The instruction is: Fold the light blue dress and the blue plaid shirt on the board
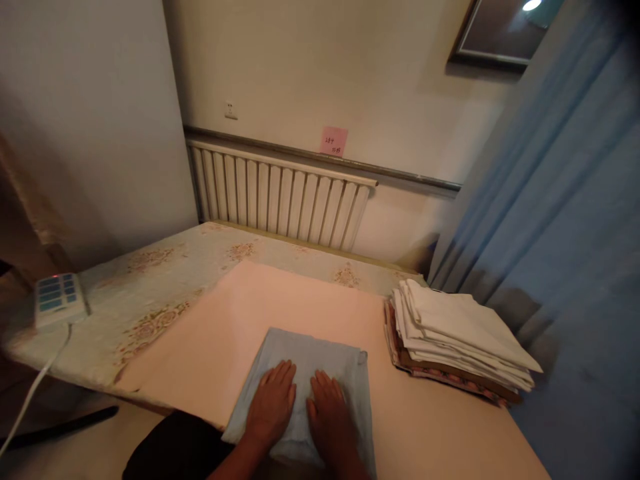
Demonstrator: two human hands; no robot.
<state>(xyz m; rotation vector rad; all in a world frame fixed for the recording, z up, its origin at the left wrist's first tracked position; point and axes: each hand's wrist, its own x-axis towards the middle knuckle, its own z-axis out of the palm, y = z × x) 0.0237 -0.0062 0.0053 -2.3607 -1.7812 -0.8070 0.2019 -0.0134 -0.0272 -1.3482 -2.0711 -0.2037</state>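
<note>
A light blue folded cloth [305, 345] lies at the front of the table on a pink sheet [210, 340]. My left hand [273, 403] rests palm down on the left part of the cloth, fingers stretched out and pointing away from me. Beside it, a small gap apart, my right hand [330, 413] lies flat on the right part in the same way. Neither hand grips anything. The cloth's near edge is partly covered by my hands and forearms.
To the right stands a stack of folded cloths [460, 320], white above and brown patterned below. A white power strip [59, 299] with a cord sits at the table's left end. Behind the flowered tablecloth [165, 257] is a radiator [280, 193]; a blue curtain [565, 233] hangs at right.
</note>
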